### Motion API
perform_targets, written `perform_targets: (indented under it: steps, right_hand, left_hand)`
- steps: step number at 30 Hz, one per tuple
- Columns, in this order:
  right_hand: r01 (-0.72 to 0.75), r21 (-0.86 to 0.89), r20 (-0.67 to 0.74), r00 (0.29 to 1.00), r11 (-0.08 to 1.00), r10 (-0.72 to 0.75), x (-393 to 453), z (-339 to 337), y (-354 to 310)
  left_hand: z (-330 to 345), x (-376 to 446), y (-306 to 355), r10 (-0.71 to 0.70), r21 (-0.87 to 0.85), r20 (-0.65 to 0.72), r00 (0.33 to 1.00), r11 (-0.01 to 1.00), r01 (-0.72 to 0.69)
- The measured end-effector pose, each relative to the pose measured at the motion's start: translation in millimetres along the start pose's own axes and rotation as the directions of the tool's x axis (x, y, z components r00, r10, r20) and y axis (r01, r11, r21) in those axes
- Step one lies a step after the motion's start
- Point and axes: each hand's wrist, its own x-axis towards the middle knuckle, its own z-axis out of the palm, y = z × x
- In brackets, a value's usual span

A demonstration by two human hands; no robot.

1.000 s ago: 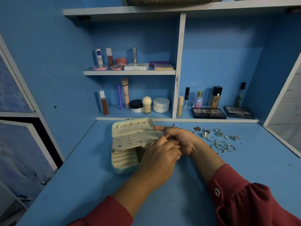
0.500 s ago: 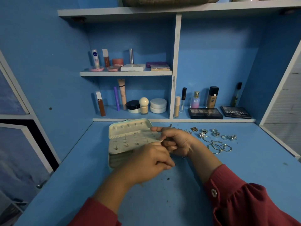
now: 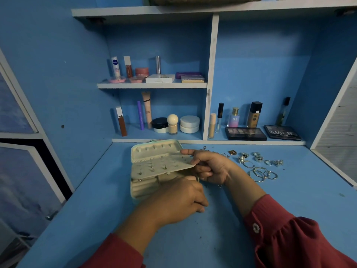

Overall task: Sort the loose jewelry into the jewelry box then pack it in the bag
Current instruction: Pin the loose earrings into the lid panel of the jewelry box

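While the jewelry box (image 3: 143,188) sits open at mid-desk, the right hand (image 3: 211,167) pinches the far edge of its earring panel (image 3: 164,166), holding it tilted up. Left hand (image 3: 179,202) at 6 o'clock of the box, fingers curled; contents of grip cannot be told. Loose jewelry (image 3: 258,167) lies at 3 o'clock on the desk (image 3: 289,192).

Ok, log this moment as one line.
right hand holds earring panel | left hand at jewelry box | rings loose on desk
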Motion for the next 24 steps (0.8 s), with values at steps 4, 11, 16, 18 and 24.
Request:
perform_targets:
  steps: [4,11,16,18,24]
  right_hand:
    - [0.004,0.009,-0.002,1.0,1.0,-0.003,0.0,-0.1,0.0]
    - [0.007,-0.001,0.0,1.0,1.0,-0.007,-1.1,0.4,-0.5]
    - [0.006,-0.005,-0.007,1.0,1.0,-0.006,-1.4,0.8,0.0]
    - [0.008,0.0,-0.007,1.0,1.0,-0.008,-1.7,1.1,0.1]
    - [0.005,0.01,0.009,1.0,1.0,-0.005,-1.8,1.1,-0.4]
  left_hand:
    - [0.3,0.1,2.1,0.01,0.008,-0.003,1.0,1.0,-0.01]
    - [-1.3,-0.6,-3.1,-0.027,-0.137,0.013,1.0,0.99,0.029]
    - [2.0,0.1,-4.0,0.007,-0.096,0.024,1.0,0.995,-0.005]
    - [1.9,-0.1,-4.0,0.016,-0.074,0.022,1.0,0.997,-0.014]
    - [0.3,-0.2,2.5,0.042,0.019,-0.045,0.998,0.999,-0.041]
